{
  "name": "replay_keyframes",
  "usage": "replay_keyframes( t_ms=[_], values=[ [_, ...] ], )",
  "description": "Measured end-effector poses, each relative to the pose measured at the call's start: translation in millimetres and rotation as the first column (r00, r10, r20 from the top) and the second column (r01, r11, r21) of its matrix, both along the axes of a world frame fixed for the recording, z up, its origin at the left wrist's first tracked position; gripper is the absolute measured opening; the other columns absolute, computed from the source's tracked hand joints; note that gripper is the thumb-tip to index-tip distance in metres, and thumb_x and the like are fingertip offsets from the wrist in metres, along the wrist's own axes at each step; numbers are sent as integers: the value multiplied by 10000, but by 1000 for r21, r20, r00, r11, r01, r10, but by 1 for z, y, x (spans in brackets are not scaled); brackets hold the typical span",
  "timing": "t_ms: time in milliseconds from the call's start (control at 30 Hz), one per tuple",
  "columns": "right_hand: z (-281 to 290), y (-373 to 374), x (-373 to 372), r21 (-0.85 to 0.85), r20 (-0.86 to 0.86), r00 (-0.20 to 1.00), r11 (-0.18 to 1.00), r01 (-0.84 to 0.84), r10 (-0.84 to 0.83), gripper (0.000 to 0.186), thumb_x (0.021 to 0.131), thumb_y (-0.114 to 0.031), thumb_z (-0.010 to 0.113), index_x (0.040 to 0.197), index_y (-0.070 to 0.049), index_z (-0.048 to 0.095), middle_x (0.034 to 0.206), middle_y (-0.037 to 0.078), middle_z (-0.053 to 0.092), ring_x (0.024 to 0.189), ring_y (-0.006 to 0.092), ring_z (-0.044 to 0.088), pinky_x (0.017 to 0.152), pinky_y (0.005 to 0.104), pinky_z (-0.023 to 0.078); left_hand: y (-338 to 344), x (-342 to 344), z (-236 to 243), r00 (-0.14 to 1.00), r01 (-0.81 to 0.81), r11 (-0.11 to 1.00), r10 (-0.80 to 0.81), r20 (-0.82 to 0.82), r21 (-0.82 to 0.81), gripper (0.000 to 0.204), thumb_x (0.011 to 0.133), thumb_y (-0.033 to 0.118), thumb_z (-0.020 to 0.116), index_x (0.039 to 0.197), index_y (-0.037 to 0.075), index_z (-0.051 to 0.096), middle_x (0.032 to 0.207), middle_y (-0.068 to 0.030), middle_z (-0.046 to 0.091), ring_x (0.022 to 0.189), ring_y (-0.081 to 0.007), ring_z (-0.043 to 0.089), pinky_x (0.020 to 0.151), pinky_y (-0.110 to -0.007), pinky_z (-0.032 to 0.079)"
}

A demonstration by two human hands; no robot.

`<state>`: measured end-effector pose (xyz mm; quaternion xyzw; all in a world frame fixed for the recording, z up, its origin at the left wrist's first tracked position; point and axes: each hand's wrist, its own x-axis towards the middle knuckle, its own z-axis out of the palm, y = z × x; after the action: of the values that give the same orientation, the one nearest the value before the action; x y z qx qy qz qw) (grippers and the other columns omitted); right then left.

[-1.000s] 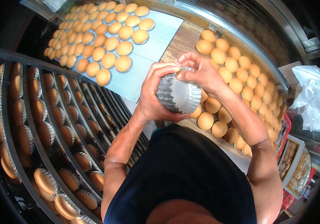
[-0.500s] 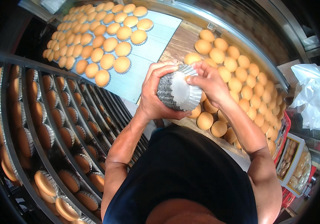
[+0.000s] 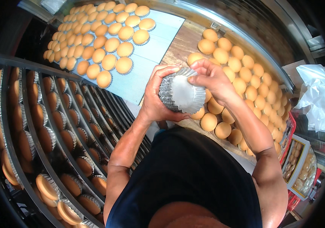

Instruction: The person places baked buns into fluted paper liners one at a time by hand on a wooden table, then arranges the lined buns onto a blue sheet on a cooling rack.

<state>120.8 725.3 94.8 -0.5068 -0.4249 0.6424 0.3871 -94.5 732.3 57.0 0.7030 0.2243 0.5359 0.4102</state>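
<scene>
While bare cakes [image 3: 239, 86] already fill the desk's [image 3: 175, 51] right side, cased cakes [image 3: 124, 65] still line the mat [image 3: 162, 36] and rack [image 3: 26, 62]; above the desk's near edge, the left hand [image 3: 153, 95] grips stacked tins [image 3: 184, 95], the right hand [image 3: 212, 81] pinching their rim.

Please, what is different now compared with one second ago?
The right hand has moved rightward along the upper edge of the stacked metal tins, away from the left hand's fingertips. One round cake behind it has come into view. Nothing was clearly taken or let go. The left hand still holds the tins; the cakes on the blue mat stayed.
</scene>
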Motion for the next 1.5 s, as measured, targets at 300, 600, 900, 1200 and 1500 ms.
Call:
replay_keyframes(
  t_ms=[300,600,900,1200,1500],
  values=[
    [1,3,-16,51,-19,998,997,-51,52,335,849,-38,766,1143,-66,606,1035,56,692,942,113,659,842,263,525,1,0,1,996,89,991,-92,-21,-101,1038,422,254,1022,1330,62,557,1308,-122,597,1249,-290,563,1086,-414,446],
    [-1,7,-15,36,31,995,995,-97,95,381,843,-57,782,1179,-65,601,1088,68,691,1000,130,659,873,286,520,2,-1,0,991,64,998,-64,-116,2,1048,414,256,1023,1331,53,556,1296,-131,591,1238,-296,570,1079,-415,453],
    [-8,-38,-16,-64,-154,976,987,149,-157,358,923,14,675,1260,10,554,1100,75,698,1006,120,659,917,265,517,-2,0,12,954,-229,932,273,-128,281,1020,447,249,1018,1322,44,536,1285,-170,567,1234,-359,567,1068,-467,484],
    [1,-11,-17,38,-136,984,992,119,-113,430,897,-17,721,1293,-4,555,1127,75,690,1014,130,662,881,277,539,-11,8,20,979,-129,945,170,-114,300,1003,474,246,1008,1329,48,525,1275,-173,566,1229,-359,569,1053,-468,494],
    [-4,-22,1,183,57,995,981,67,-79,302,850,58,723,1143,38,653,1013,22,677,835,33,622,753,208,530,-8,0,22,961,-145,935,210,-177,323,966,492,251,996,1321,63,537,1296,-167,576,1226,-366,572,1075,-486,487]
  ],
)
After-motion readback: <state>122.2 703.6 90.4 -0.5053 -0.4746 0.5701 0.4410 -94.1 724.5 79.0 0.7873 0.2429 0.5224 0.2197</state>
